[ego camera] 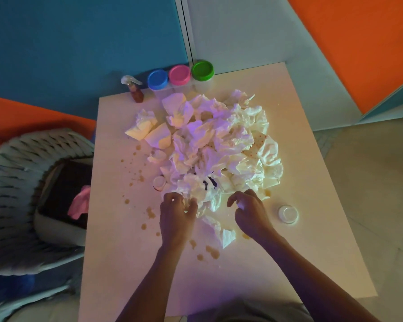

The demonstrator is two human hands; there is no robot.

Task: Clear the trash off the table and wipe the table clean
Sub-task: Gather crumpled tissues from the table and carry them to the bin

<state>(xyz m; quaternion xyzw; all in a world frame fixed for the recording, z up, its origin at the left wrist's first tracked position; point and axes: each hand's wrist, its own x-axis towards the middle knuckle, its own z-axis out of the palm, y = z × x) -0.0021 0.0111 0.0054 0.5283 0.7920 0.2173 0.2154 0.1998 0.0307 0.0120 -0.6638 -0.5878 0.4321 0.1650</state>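
Crumpled white paper napkins [216,145] lie heaped mid-way across the pale square table [116,263]. Left hand [176,216] pinches the heap's near edge; right hand [250,212] hovers beside it, fingers curled, seemingly empty. Napkins are probably light, soft and compressible: best gathered in handfuls from the heap's edges.

Both hands — left hand [177,211], right hand [249,211] — at crumpled tissues [219,145].
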